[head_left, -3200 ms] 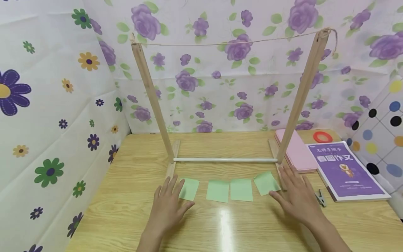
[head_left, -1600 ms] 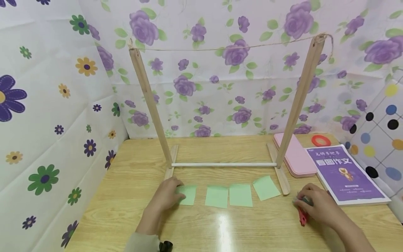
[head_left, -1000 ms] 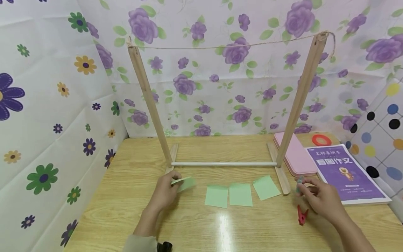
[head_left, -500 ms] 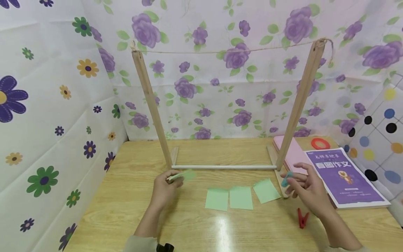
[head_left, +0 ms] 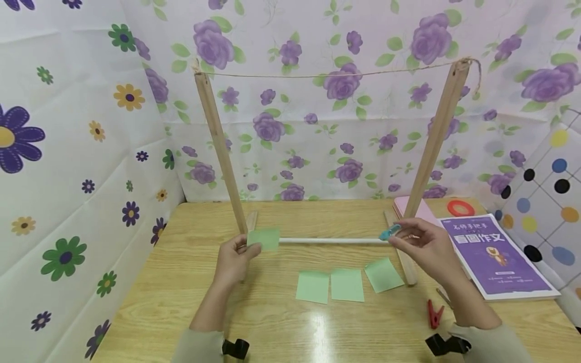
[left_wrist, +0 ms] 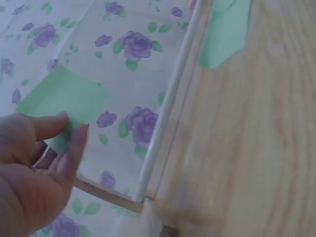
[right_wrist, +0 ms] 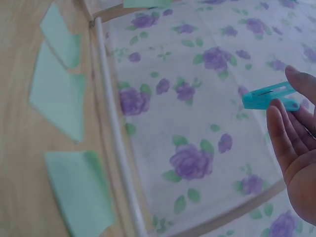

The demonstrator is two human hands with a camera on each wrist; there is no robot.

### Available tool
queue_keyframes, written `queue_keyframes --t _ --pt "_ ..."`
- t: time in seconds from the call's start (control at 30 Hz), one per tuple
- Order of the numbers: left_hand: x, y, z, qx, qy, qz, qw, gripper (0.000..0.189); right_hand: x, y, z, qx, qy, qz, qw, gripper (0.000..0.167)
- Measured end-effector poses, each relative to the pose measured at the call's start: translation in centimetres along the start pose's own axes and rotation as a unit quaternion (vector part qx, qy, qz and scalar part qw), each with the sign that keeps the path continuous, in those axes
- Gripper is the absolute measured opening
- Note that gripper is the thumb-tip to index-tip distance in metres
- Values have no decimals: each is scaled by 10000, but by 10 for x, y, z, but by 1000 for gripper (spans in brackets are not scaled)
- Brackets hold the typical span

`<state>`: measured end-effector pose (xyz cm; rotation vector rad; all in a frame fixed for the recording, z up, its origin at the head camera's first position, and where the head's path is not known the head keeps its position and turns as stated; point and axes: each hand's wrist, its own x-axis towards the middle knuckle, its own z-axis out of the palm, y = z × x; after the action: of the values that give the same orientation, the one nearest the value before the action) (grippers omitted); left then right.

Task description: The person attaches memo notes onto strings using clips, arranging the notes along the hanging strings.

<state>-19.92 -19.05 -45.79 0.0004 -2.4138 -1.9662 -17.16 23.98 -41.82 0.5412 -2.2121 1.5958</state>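
Observation:
My left hand (head_left: 233,262) pinches a green sticky note (head_left: 268,239) by its left side, lifted in front of the frame's left post. In the left wrist view the same note (left_wrist: 64,96) shows between thumb and fingers. A turquoise clothespin (head_left: 390,232) is held between the thumb and fingers of my right hand (head_left: 426,247), near the right post. The right wrist view shows this clothespin (right_wrist: 269,96) pointing away from the palm. Three more green notes (head_left: 347,285) lie in a row on the table. Overhead, a twine string (head_left: 290,76) joins the two wooden posts (head_left: 220,146).
A white rod (head_left: 331,241) links the posts low down. On the table at right are a red clothespin (head_left: 434,314), a purple book (head_left: 499,257), a pink case (head_left: 424,212) and a red ring (head_left: 460,207). Another clip is partly hidden by the right forearm.
My left hand picked the leftmost note off the table and raised it. My right hand took the turquoise clothespin from beside the red one and moved it up and left.

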Motion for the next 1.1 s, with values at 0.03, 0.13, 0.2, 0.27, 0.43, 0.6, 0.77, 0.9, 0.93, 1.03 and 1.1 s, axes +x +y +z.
queue_keyframes --t 0.03,0.13,0.2,0.27,0.43,0.6,0.77,0.9,0.93,1.03,1.1 --pt "1 3 0 -83 7 13 10000 28 5 -4 2 37 -4 -97 9999 32" --pt "6 10 -1 -397 18 24 9992 28 20 -15 7 217 -62 -393 9990 31" --pt "9 15 -1 -381 134 -47 9992 29 29 -23 10 390 -63 -542 9977 31" --pt "11 19 -1 -317 264 -126 9991 30 39 -31 13 612 -71 -644 9960 32" --pt "15 28 2 -777 514 -323 9951 26 63 -49 18 944 -258 -1047 9897 28" --pt "18 37 6 -1394 749 -301 9869 34 91 -70 24 830 -345 -1313 9873 28" --pt "21 47 7 -1628 1159 -71 9798 32 118 -94 31 399 -336 -1431 9883 27" --pt "24 56 8 -1653 1384 86 9765 31 136 -111 38 35 -372 -1584 9867 19" --pt "25 58 8 -1707 1411 101 9751 30 141 -115 40 20 -387 -1635 9858 17" --pt "27 64 8 -1898 1517 230 9698 30 153 -126 46 -17 -423 -1986 9792 14" --pt "29 69 8 -2107 1683 394 9622 28 161 -134 49 -91 -396 -2243 9737 12"
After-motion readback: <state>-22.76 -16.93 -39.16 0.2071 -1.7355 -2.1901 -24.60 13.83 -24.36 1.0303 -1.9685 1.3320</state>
